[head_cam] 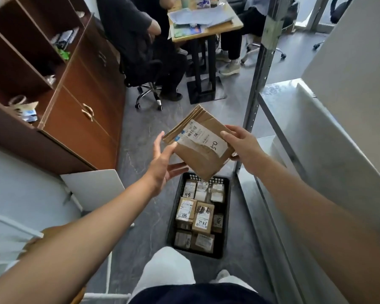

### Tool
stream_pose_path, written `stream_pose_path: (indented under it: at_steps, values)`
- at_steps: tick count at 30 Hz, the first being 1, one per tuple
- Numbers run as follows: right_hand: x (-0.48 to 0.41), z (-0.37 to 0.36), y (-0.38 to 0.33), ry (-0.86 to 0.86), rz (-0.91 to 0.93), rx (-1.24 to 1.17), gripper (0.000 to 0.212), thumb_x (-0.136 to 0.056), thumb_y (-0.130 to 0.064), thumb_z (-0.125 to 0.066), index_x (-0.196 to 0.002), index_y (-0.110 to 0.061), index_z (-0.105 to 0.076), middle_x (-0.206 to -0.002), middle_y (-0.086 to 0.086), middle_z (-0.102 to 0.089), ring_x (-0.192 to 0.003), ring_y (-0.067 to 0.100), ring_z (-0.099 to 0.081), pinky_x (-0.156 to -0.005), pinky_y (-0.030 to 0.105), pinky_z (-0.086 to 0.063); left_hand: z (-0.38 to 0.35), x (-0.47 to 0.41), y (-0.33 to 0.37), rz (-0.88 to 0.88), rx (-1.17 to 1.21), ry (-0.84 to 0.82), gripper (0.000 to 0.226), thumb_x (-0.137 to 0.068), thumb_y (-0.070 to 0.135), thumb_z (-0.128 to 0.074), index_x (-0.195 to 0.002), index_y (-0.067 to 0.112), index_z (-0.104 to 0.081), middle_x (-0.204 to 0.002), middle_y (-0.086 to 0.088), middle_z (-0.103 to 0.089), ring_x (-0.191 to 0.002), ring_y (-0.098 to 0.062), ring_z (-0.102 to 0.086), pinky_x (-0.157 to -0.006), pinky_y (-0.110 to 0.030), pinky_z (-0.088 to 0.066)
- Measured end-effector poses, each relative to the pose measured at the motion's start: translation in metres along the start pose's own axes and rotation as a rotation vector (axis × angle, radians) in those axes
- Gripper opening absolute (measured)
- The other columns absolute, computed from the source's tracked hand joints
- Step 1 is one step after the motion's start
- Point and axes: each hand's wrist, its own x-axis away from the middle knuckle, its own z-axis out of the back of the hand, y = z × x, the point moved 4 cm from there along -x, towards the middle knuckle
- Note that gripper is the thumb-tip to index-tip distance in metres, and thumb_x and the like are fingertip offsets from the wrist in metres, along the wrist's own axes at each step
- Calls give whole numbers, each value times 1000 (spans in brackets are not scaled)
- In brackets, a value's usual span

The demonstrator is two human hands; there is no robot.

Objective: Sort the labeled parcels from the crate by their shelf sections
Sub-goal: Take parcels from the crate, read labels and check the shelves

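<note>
R hand (241, 147) grips flat brown cardboard parcel w/ white label (199, 148) by its right corner; L hand (162, 164), fingers straight, props its left edge, above black plastic crate (172, 224).

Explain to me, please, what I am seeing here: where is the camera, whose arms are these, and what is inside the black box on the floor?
There is no machine here. A person wears one camera on the head, and it looks down at their own arms. The right hand grips a brown parcel with a white label by its right edge. The left hand touches its left corner with straight fingers. Below, on the floor, a black crate holds more labelled parcels. A metal shelf stands at the right.
</note>
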Motion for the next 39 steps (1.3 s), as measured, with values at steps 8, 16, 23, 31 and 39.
stream_pose_path:
  at_steps: [8,16,23,31,39]
  values:
    - [-22,-7,21,241,-42,-160,83,-74,-41,-82,-143,-17,-41,-123,-1,-61,-102,12,-65,-69,21,-57,-8,-25,-24,88,186,156,29,-97,17,-58,-108,29,-33,-124,-16,-51,-81,-27,-75,-72,-41,-62]
    - [-49,-47,125,203,-230,-182,79,-78,-44,-78,-144,-27,-38,-142,3,-52,-127,22,-54,-95,46,-54,31,-66,-119,224,-104,335,26,-95,20,-60,-99,27,-35,-135,-3,-46,-112,-21,-62,-90,-41,-56]
    - [-68,-95,287,172,-389,-151,65,-89,-27,-71,-147,-31,-41,-138,-6,-56,-123,8,-55,-100,33,-51,116,-92,-268,415,-421,282,24,-94,25,-62,-98,29,-38,-115,-5,-60,-97,-14,-61,-86,-35,-53]
    - [-68,-145,463,119,-623,22,53,-94,-35,-61,-144,-35,-43,-130,-8,-59,-112,11,-60,-90,35,-54,175,-103,-414,558,-624,124,37,-99,23,-52,-134,29,-43,-119,8,-56,-101,-4,-56,-82,-19,-39]
    - [-80,-141,564,1,-801,308,47,-95,-49,-53,-136,-27,-53,-121,-5,-65,-106,18,-62,-94,42,-51,178,-121,-502,622,-820,9,35,-102,27,-44,-136,26,-47,-117,6,-58,-105,-14,-54,-83,-27,-40]
